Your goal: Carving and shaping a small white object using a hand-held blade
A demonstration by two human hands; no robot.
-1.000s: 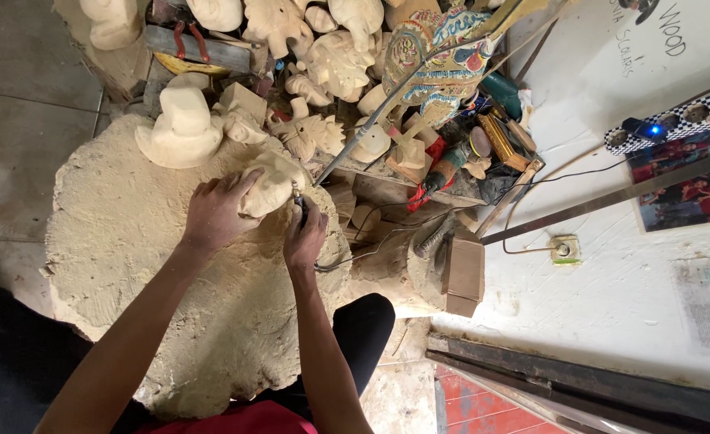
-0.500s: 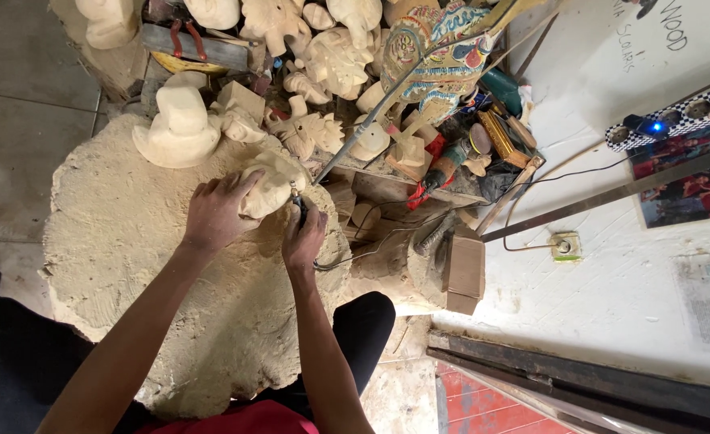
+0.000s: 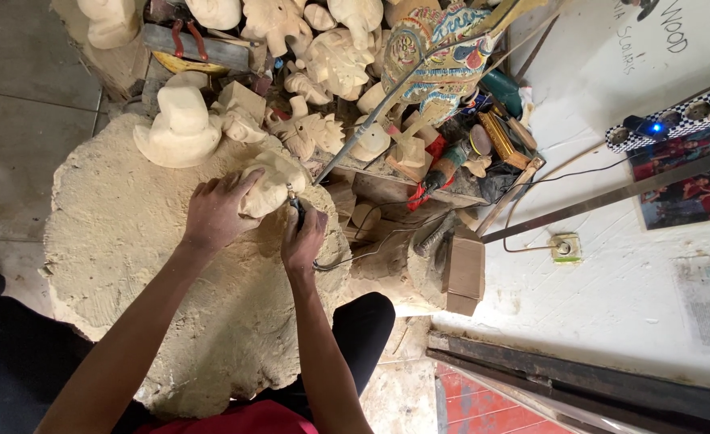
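**Two hands on a pale carving, over a dust-covered round work surface**

The left hand (image 3: pixel 214 213) lies spread over the pale, rounded, unpainted wooden carving (image 3: pixel 273 183), fingers curled around its near side and pressing it down; the carving rests near the far edge of the round, sawdust-caked work surface (image 3: pixel 130 265), just beside the right hand. The right hand (image 3: pixel 303 239) is closed narrowly round a small dark corded rotary tool (image 3: pixel 296 210), whose tip meets the carving's right edge; a thin dark cable (image 3: pixel 355 253) trails from under that hand toward the right. Just beyond the carving sits a pale hat-shaped wooden piece (image 3: pixel 180 128) on the same surface; behind it, a heap of unpainted cream-coloured carved figures (image 3: pixel 331 60) is piled together with a brightly painted, multicoloured carved figure (image 3: pixel 439 56). Well apart to the right, a small cardboard box (image 3: pixel 465 269) stands by the white wall (image 3: pixel 612 305); a black-and-white chequered power strip (image 3: pixel 677 120) with a blue light lies against that wall.
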